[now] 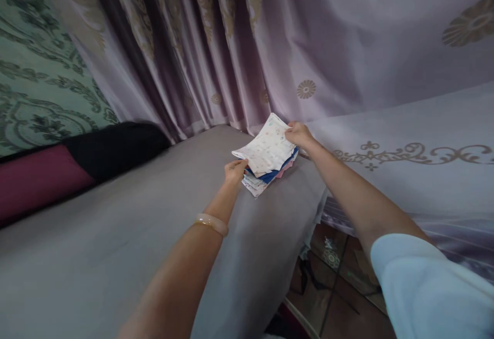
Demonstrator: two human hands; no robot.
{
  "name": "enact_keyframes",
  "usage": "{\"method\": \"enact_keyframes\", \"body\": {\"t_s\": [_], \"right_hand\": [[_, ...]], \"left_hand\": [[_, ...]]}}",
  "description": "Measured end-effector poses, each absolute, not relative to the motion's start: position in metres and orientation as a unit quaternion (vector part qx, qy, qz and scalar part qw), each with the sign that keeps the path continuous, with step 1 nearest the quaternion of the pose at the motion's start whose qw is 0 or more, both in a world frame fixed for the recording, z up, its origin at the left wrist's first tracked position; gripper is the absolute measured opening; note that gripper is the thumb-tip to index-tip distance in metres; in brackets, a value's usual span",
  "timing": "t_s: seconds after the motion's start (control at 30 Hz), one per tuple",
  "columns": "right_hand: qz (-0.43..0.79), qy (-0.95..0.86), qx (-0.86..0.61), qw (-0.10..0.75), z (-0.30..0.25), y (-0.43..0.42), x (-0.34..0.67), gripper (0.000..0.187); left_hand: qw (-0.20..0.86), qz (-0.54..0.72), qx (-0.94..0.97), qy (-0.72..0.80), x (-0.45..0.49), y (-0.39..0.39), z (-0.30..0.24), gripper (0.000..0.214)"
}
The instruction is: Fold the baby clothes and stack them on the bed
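A folded white cloth with small coloured prints lies on top of a small stack of folded clothes at the far corner of a grey bed. Blue and pink pieces show in the stack beneath it. My left hand pinches the near left corner of the white cloth. My right hand grips its far right edge. Both arms are stretched out, and a pale bangle sits on my left wrist.
Lilac curtains with gold medallions hang right behind the stack and drape across the right side. A maroon and black bolster lies along the bed's left edge by green patterned wallpaper. Brown tiled floor shows beside the bed.
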State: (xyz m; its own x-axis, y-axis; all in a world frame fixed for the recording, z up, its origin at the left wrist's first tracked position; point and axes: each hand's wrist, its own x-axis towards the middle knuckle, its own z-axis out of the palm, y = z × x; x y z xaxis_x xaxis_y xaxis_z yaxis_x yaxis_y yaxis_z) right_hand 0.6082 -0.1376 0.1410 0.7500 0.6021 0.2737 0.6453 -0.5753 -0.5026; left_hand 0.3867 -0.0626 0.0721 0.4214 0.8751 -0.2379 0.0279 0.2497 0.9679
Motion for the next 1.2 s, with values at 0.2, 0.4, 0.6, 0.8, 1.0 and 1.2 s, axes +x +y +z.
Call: {"method": "enact_keyframes", "body": {"t_s": [0.2, 0.4, 0.6, 0.8, 1.0, 1.2], "right_hand": [[-0.046, -0.36, -0.9, 0.24, 0.127, -0.136, 0.611, 0.039], [-0.036, -0.366, -0.902, 0.225, 0.113, -0.134, 0.611, 0.039], [-0.02, -0.375, -0.904, 0.203, 0.097, -0.132, 0.609, 0.039], [-0.025, -0.392, -0.902, 0.181, 0.082, -0.134, 0.601, 0.045], [-0.093, -0.385, -0.909, 0.131, 0.05, -0.135, 0.599, 0.05], [-0.102, -0.381, -0.908, 0.14, 0.038, -0.137, 0.603, 0.05]], "left_hand": [[0.664, 0.299, 0.52, 0.446, 0.391, -0.066, 0.062, 0.016], [0.671, 0.269, 0.521, 0.453, 0.381, -0.066, 0.05, 0.014], [0.679, 0.259, 0.523, 0.445, 0.346, -0.061, 0.034, 0.017], [0.695, 0.248, 0.517, 0.433, 0.285, -0.056, 0.024, 0.034], [0.667, 0.242, 0.516, 0.48, 0.191, -0.064, 0.032, 0.056], [0.589, 0.248, 0.502, 0.583, 0.099, -0.089, 0.044, 0.063]]}}
